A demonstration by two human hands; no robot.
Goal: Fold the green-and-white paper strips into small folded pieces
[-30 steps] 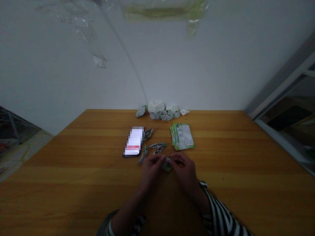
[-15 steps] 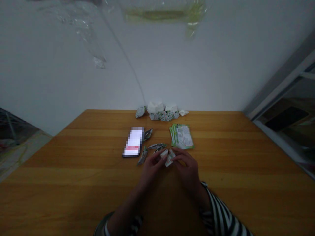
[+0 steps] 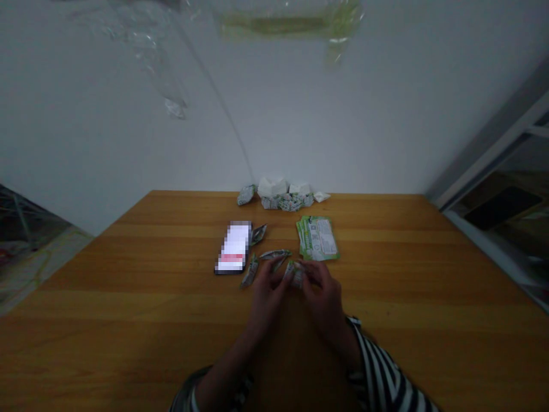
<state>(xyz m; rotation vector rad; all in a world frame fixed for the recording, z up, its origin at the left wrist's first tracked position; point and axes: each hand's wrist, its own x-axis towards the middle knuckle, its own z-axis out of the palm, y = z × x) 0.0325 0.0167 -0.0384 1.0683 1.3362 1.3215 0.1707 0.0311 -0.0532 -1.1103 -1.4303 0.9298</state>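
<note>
Between my two hands is a small folded packet, white with green print, gripped from both sides just above the wooden table. The thumb and fingers of my left hand pinch its left side. On the opposite side, my right hand holds it with bent fingers and thumb. My fingers cover much of the packet. Just beyond my left hand lie narrow folded pieces with similar print, and another folded piece is to its left. A stack of flat green-and-white packets rests beyond my right hand.
A lit phone lies to the left, with a dark folded piece beside it. Along the wall at the table's back edge sit crumpled printed packets and white crumpled pieces.
My fingers have shifted on the packet, which now looks more compact and turned, with its printed side showing more. The things lying on the table have not moved.
</note>
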